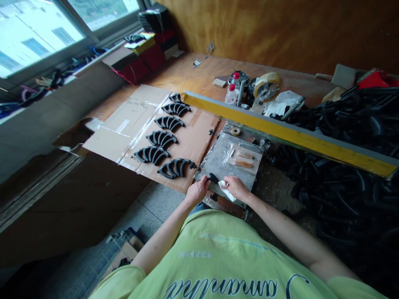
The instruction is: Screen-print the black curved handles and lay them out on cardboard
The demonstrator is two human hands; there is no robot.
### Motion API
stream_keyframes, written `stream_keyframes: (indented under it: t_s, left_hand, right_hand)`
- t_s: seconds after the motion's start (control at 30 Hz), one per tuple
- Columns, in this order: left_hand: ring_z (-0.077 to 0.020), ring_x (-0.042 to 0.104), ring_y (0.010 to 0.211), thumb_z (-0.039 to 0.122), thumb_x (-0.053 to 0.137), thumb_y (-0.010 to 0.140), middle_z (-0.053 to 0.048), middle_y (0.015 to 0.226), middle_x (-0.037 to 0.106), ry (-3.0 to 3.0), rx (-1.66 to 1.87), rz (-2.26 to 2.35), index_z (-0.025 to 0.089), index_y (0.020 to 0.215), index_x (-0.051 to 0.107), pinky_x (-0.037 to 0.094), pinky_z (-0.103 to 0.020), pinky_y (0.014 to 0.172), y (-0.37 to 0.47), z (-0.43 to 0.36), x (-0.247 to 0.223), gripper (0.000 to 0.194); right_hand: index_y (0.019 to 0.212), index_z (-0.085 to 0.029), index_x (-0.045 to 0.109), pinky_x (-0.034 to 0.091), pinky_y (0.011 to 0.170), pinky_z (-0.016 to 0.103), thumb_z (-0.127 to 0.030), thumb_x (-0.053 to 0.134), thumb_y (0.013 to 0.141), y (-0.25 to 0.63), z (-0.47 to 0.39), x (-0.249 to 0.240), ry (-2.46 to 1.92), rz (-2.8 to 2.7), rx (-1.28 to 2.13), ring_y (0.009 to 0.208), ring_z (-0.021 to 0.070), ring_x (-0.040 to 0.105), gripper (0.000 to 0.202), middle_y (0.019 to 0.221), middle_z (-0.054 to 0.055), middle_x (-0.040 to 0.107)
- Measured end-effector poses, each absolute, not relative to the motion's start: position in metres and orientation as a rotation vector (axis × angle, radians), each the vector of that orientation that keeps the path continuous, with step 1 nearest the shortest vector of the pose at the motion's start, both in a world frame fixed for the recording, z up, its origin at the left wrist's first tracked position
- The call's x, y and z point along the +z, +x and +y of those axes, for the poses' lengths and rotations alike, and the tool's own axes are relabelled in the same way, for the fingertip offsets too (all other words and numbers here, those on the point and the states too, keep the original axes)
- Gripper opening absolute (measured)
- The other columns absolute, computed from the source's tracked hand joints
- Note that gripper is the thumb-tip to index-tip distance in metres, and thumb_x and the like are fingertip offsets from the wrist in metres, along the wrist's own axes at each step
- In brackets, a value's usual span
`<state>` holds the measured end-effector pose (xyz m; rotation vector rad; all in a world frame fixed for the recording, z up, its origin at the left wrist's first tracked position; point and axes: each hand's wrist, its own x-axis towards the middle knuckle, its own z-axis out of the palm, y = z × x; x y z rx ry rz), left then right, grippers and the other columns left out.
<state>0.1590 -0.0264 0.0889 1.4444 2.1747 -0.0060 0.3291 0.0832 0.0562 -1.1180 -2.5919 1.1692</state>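
Observation:
Near the front edge of a grey metal plate [208, 160], my left hand [198, 191] is closed on a small black curved part [213, 178]. Close beside it, my right hand [236, 187] pinches a white cloth or tissue [227, 192], which hangs down from the fingers next to the black part. Whether the cloth touches the part I cannot tell. On a cardboard sheet [196, 137] to the left lie several fanned groups of similar black curved parts [176, 168], set in a row running away from me.
A yellow-faced bar [264, 124] crosses the bench beyond the plate. Behind it stand red-capped bottles [231, 94] and a tape roll [267, 86]. A big heap of black parts [352, 195] fills the right. A plastic bag with brown pieces [245, 158] lies on the plate.

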Motion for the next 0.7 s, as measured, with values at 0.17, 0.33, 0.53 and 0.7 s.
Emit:
stream_keyframes:
  t_s: [0.17, 0.33, 0.53, 0.7]
  left_hand:
    - [-0.0234, 0.07, 0.085, 0.045, 0.024, 0.098, -0.007, 0.089, 0.072, 1.438, 0.003, 2.152, 0.024, 0.116, 0.046, 0.045, -0.028, 0.068, 0.156, -0.028, 0.085, 0.036]
    - [-0.0215, 0.071, 0.079, 0.041, 0.025, 0.098, -0.006, 0.085, 0.072, 1.423, 0.078, 2.12, 0.023, 0.113, 0.045, 0.043, -0.024, 0.062, 0.149, -0.032, 0.072, 0.031]
    - [-0.0183, 0.068, 0.065, 0.042, 0.023, 0.097, -0.003, 0.071, 0.068, 1.414, 0.217, 2.073, 0.022, 0.109, 0.044, 0.041, -0.022, 0.056, 0.141, -0.034, 0.06, 0.031]
    - [-0.018, 0.067, 0.06, 0.045, 0.026, 0.093, 0.0, 0.065, 0.065, 1.346, 0.324, 2.087, 0.024, 0.107, 0.046, 0.043, -0.022, 0.053, 0.141, -0.036, 0.055, 0.032]
  right_hand:
    - [0.071, -0.018, 0.055, 0.036, 0.057, 0.022, -0.032, 0.065, 0.075, 0.39, 0.092, 0.064, -1.296, -2.214, 1.502, 0.062, 0.0137, 0.055, 0.017, 0.066, -0.002, 0.06]
    - [0.089, -0.018, 0.066, 0.048, 0.068, 0.028, -0.033, 0.062, 0.073, 0.459, 0.156, 0.075, -1.631, -1.814, 1.157, 0.076, 0.0204, 0.063, 0.022, 0.082, 0.004, 0.07]
    - [0.107, -0.016, 0.065, 0.046, 0.089, 0.037, -0.02, 0.05, 0.079, 0.487, 0.288, 0.089, -1.817, -1.627, 0.777, 0.102, 0.0263, 0.061, 0.033, 0.109, 0.011, 0.068]
    - [0.138, -0.022, 0.043, 0.047, 0.089, 0.031, -0.015, 0.047, 0.081, 0.446, 0.372, 0.087, -1.5, -1.895, 0.884, 0.102, 0.0179, 0.062, 0.058, 0.124, 0.008, 0.063]
